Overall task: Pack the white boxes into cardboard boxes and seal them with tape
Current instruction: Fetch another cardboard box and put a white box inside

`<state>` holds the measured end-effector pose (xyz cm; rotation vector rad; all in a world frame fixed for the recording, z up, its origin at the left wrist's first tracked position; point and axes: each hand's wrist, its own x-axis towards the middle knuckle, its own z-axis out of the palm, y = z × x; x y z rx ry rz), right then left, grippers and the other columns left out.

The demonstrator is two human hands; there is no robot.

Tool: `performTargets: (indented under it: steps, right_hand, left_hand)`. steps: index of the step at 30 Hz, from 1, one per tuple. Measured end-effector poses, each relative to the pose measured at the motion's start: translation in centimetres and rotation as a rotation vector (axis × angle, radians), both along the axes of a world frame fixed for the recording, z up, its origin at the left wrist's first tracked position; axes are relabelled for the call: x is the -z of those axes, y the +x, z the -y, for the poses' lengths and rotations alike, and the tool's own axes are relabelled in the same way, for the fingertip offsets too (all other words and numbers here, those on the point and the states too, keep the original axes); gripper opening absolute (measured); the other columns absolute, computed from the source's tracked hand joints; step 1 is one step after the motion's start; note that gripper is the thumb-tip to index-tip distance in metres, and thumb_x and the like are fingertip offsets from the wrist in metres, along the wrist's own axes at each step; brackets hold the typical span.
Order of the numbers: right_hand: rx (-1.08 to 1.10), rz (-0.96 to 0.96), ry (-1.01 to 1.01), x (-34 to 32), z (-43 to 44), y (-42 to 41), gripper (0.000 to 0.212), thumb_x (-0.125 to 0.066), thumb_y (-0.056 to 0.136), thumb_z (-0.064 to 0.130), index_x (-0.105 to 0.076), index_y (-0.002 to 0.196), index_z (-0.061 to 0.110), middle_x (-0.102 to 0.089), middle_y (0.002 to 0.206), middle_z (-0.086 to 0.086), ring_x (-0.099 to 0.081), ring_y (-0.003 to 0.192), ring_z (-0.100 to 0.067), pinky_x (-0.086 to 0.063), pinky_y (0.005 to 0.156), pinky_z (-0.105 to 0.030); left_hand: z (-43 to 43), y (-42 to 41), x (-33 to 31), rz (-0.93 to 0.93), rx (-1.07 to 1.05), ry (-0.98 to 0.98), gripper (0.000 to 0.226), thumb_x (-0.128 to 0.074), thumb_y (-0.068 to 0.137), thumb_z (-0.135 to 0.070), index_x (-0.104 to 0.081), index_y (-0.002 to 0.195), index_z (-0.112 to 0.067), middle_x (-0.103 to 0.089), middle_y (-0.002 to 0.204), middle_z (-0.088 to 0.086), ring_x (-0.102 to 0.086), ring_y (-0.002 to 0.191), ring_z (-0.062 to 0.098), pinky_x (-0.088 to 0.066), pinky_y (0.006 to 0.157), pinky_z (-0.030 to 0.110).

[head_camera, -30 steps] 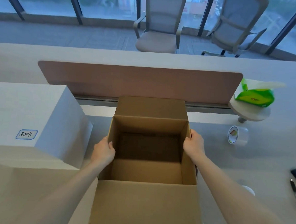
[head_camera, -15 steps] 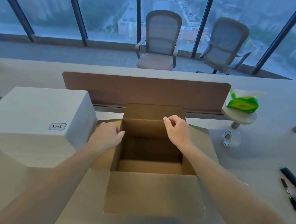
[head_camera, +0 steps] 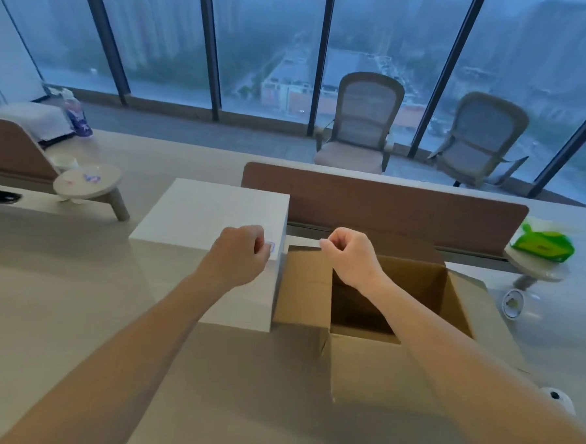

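A large white box (head_camera: 214, 214) with a small blue label stands on the desk, touching the left side of an open cardboard box (head_camera: 457, 298). The cardboard box is empty inside and its flaps are folded outward. My left hand (head_camera: 239, 253) hovers over the white box's near right corner, fingers curled, nothing in it. My right hand (head_camera: 351, 255) is above the cardboard box's left flap, fingers curled into a loose fist. I cannot tell whether its fingertips touch the flap's edge. A roll of clear tape (head_camera: 514, 303) lies on the desk to the right of the cardboard box.
A brown divider panel (head_camera: 387, 206) runs behind both boxes. A green tissue pack (head_camera: 543, 243) sits on a round stand at the right. Another round stand (head_camera: 86, 180) is at the left. A small white object (head_camera: 557, 398) lies near my right forearm. Two chairs (head_camera: 361, 123) stand by the windows.
Both hands left the cardboard box's side walls, rose and moved left with fingers curling. The side flaps now lie folded outward. The view swung left and up.
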<state>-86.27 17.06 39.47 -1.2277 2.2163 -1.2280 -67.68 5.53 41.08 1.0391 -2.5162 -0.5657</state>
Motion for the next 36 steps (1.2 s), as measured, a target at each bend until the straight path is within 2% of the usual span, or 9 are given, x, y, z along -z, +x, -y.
performTargets:
  steps: [4,7,9,12,15,18,23,28,36]
  right_hand:
    - [-0.091,-0.002,0.062,-0.9,3.1,1.1,0.02,-0.06,0.096,0.031,-0.06,0.082,0.017,-0.059,0.072,0.001,-0.057,0.066,-0.011,-0.05,0.067,-0.027]
    - [-0.264,-0.102,0.229,-0.1,5.2,1.7,0.037,-0.061,0.09,0.05,-0.058,0.112,0.021,-0.063,0.109,0.003,-0.061,0.093,-0.011,-0.055,0.085,-0.033]
    - [-0.348,-0.149,0.318,0.8,6.7,2.0,0.073,-0.065,0.082,0.062,-0.041,0.139,0.023,-0.043,0.143,-0.001,-0.048,0.125,-0.019,-0.045,0.103,-0.041]
    - [-0.415,-0.222,0.403,2.5,8.8,2.6,0.104,-0.065,0.073,0.073,-0.01,0.151,0.033,-0.005,0.162,0.001,-0.016,0.147,-0.03,-0.03,0.114,-0.054]
    - [-0.451,-0.296,0.488,3.9,10.1,3.5,0.114,-0.064,0.07,0.077,0.006,0.151,0.038,0.02,0.161,0.002,0.007,0.15,-0.033,-0.02,0.117,-0.055]
    - [-0.414,-0.322,0.488,4.6,10.8,4.4,0.117,-0.065,0.069,0.076,0.005,0.153,0.034,0.024,0.16,0.003,0.016,0.148,-0.032,-0.02,0.117,-0.053]
    - [-0.313,-0.344,0.43,5.6,11.0,5.1,0.105,-0.067,0.074,0.069,-0.007,0.153,0.034,0.016,0.16,0.006,0.01,0.148,-0.028,-0.028,0.117,-0.048]
    - [-0.268,-0.448,0.455,5.9,11.6,6.0,0.103,-0.064,0.075,0.072,-0.008,0.154,0.035,0.012,0.162,0.002,0.0,0.149,-0.029,-0.037,0.112,-0.047]
    - [-0.528,-0.675,0.599,2.4,18.6,4.0,0.095,-0.065,0.077,0.068,-0.01,0.151,0.045,0.01,0.162,0.004,0.007,0.148,-0.021,-0.029,0.113,-0.048]
  left_hand:
    - [4.6,1.8,-0.3,0.015,-0.114,0.043,0.032,-0.057,0.095,-0.024,-0.052,0.066,-0.011,-0.057,0.064,0.003,-0.054,0.067,0.025,-0.036,0.054,0.029]
    - [8.5,2.0,0.1,0.085,-0.176,0.038,0.034,-0.057,0.095,-0.045,-0.06,0.078,-0.016,-0.063,0.075,-0.002,-0.059,0.077,0.022,-0.041,0.066,0.031]
    - [11.1,1.8,0.7,0.135,-0.195,0.01,0.035,-0.056,0.094,-0.053,-0.063,0.092,-0.019,-0.065,0.09,-0.002,-0.06,0.09,0.022,-0.046,0.078,0.034]
    - [14.6,1.4,1.6,0.228,-0.194,-0.022,0.05,-0.054,0.093,-0.058,-0.062,0.121,-0.018,-0.06,0.123,0.008,-0.052,0.118,0.03,-0.043,0.103,0.044]
    - [17.9,0.6,2.5,0.284,-0.164,-0.022,0.059,-0.054,0.094,-0.057,-0.053,0.137,-0.016,-0.049,0.145,0.01,-0.037,0.137,0.033,-0.032,0.114,0.045]
    - [21.2,-0.7,3.5,0.309,-0.095,-0.015,0.069,-0.052,0.094,-0.06,-0.045,0.146,-0.016,-0.043,0.153,0.008,-0.031,0.144,0.03,-0.028,0.118,0.043]
    - [25.8,-3.4,4.9,0.443,0.041,-0.057,0.073,-0.039,0.096,-0.065,-0.038,0.151,-0.017,-0.038,0.157,0.008,-0.03,0.146,0.026,-0.022,0.118,0.04]
    - [27.6,-2.4,5.9,0.437,0.07,-0.134,0.069,-0.034,0.093,-0.072,-0.055,0.136,-0.023,-0.058,0.136,0.008,-0.05,0.129,0.029,-0.029,0.107,0.042]
    - [28.1,6.4,5.7,0.535,-0.294,-0.064,0.08,-0.021,0.093,-0.074,-0.05,0.136,-0.014,-0.057,0.135,0.014,-0.052,0.124,0.036,-0.035,0.104,0.048]
